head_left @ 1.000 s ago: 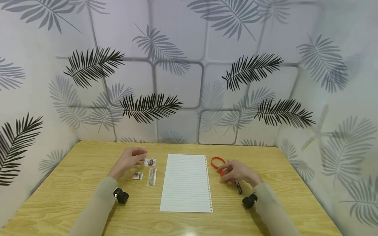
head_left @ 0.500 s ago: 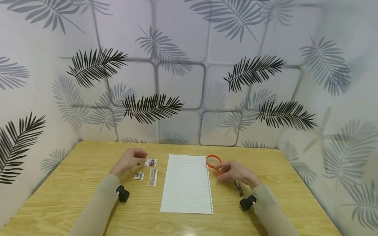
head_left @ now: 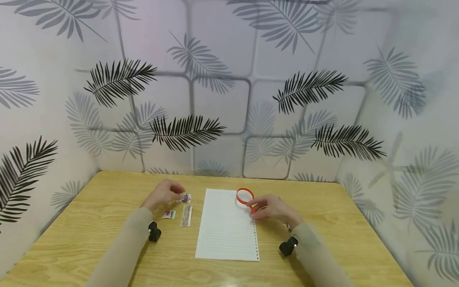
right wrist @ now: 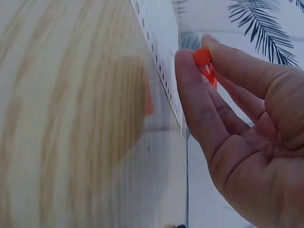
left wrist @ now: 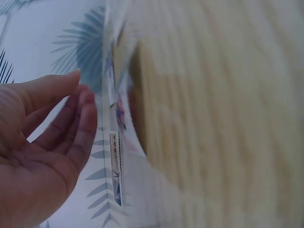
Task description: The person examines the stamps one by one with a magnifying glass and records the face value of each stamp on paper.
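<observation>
My right hand [head_left: 274,210] pinches the handle of an orange-red magnifying glass [head_left: 238,197] between thumb and fingers. The round lens hangs over the upper right part of a lined white sheet of paper [head_left: 222,231]. In the right wrist view the handle's rounded orange end [right wrist: 202,56] shows between the fingertips. My left hand [head_left: 164,194] hovers by several small stamps, its fingers loosely bent and holding nothing. It partly covers a stamp [head_left: 185,198]; nearer to me lie a small stamp [head_left: 169,214] and a long upright stamp [head_left: 186,216].
A wooden table [head_left: 107,223] carries everything, with a leaf-patterned wall [head_left: 222,99] behind its far edge. Mostly hidden behind my right wrist lies a dark, slim tool [head_left: 288,227]. Punched holes run down the sheet's right edge.
My right hand has carried the magnifying glass left, from beside the paper to over its upper right part. The left hand has shifted slightly right, covering more of the upper stamps.
</observation>
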Available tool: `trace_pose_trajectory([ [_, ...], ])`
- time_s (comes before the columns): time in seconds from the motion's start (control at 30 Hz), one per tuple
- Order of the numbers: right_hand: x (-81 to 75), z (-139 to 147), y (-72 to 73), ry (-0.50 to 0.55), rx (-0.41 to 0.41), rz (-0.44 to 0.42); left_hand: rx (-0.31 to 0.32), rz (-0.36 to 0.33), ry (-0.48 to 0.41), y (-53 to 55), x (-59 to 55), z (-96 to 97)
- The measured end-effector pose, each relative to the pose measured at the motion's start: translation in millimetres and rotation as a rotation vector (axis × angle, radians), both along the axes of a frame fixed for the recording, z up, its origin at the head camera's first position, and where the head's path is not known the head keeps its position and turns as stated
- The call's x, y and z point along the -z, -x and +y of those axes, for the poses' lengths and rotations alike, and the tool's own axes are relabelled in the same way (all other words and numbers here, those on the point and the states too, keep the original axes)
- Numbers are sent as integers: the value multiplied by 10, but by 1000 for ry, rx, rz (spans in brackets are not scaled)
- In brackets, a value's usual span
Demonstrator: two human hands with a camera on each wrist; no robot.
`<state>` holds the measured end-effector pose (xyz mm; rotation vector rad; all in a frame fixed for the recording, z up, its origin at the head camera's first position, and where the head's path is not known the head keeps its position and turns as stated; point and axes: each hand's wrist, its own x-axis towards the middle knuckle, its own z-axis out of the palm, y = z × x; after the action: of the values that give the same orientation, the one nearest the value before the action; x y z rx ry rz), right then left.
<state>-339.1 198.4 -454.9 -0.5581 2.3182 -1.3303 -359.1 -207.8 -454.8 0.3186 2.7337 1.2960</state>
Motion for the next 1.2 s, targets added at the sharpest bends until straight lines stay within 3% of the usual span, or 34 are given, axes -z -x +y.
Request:
trace_pose_trajectory([
  [0.33,3,-265,35,47,-34,-2,10,3,-23,70,34,9],
  [0.63,-33,-426,60,66,-90,-39,-11,-85,-6,94,58,19],
  [0.87,-35,-500,70,91,-114,-78,-5,-74,23,107,57,35],
  [1.2,-59,-627,84,71,-134,-62,-18,-73,78,91,47,51],
])
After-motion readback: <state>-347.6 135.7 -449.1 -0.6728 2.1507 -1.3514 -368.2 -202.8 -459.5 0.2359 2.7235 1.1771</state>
